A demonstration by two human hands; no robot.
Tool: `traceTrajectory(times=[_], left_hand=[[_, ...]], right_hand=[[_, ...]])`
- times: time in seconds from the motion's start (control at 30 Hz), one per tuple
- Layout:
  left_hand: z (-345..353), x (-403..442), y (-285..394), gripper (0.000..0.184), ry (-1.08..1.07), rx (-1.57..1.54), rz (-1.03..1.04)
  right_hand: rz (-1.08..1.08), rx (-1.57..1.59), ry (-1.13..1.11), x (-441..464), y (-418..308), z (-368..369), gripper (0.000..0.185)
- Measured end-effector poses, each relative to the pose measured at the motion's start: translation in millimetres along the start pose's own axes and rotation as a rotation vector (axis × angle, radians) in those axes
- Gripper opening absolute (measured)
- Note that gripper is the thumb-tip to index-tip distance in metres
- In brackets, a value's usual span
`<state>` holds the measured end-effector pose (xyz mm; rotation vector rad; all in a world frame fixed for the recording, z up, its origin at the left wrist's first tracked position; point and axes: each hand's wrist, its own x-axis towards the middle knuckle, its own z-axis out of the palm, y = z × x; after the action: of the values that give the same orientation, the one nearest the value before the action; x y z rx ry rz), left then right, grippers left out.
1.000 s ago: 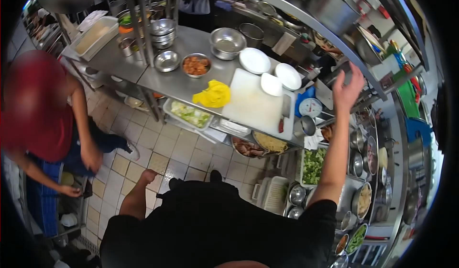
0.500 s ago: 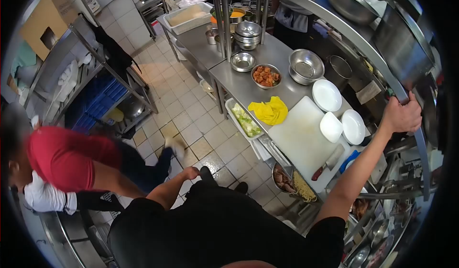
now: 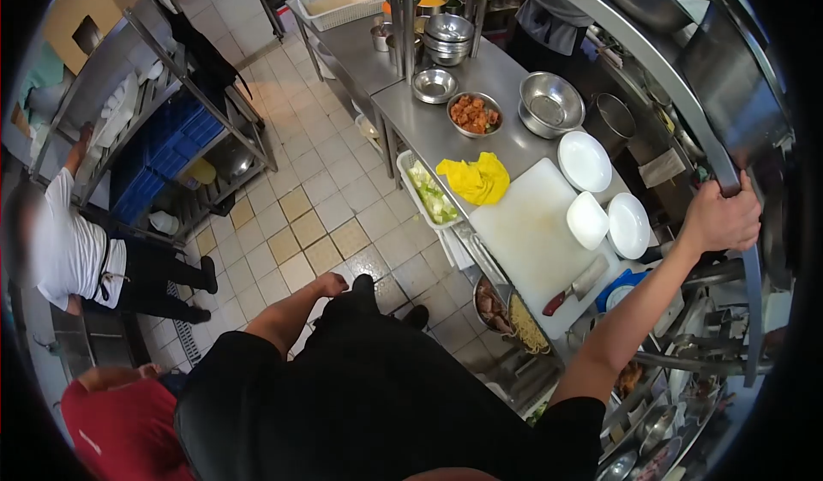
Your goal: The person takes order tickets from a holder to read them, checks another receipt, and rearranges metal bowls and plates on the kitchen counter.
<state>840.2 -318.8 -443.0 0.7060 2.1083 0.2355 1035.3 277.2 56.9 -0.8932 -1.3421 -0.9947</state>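
Note:
My right hand is wrapped round the edge rail of the overhead metal shelf. Beside my thigh, above the floor, hangs my left hand with its fingers curled in and nothing visible in them. Below the shelf lies a white cutting board. On its near corner rests a cleaver with a red-brown handle. Three white dishes stand by the board: a round plate, a square one and an oval one. A yellow cloth sits crumpled at the board's left edge.
A metal bowl of reddish food and a larger metal bowl stand on the steel counter. Lower down are cut vegetables and noodles. One person in white and another in red are at left.
The person in red has moved down and behind me, uncovering the person in white, whose arm reaches to the rack. My right hand keeps its grip on the shelf rail. My view has shifted slightly.

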Motion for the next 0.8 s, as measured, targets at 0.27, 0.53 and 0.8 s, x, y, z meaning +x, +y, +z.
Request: traceTrajectory(times=[0.27,0.53,0.8], left_hand=[[-16,59,0,0.037,-0.035,0.073,0.138],[-53,80,-46,0.038,0.001,-0.057,0.150],[-59,63,-153,0.040,-0.399,0.228,-0.065]], right_hand=[[-0.028,-0.004,-0.048,7,-6,-10,0.019],[-0.020,-0.057,-0.065,14,-31,-31,0.021],[-0.073,-0.120,-0.170,23,-53,-52,0.024]])
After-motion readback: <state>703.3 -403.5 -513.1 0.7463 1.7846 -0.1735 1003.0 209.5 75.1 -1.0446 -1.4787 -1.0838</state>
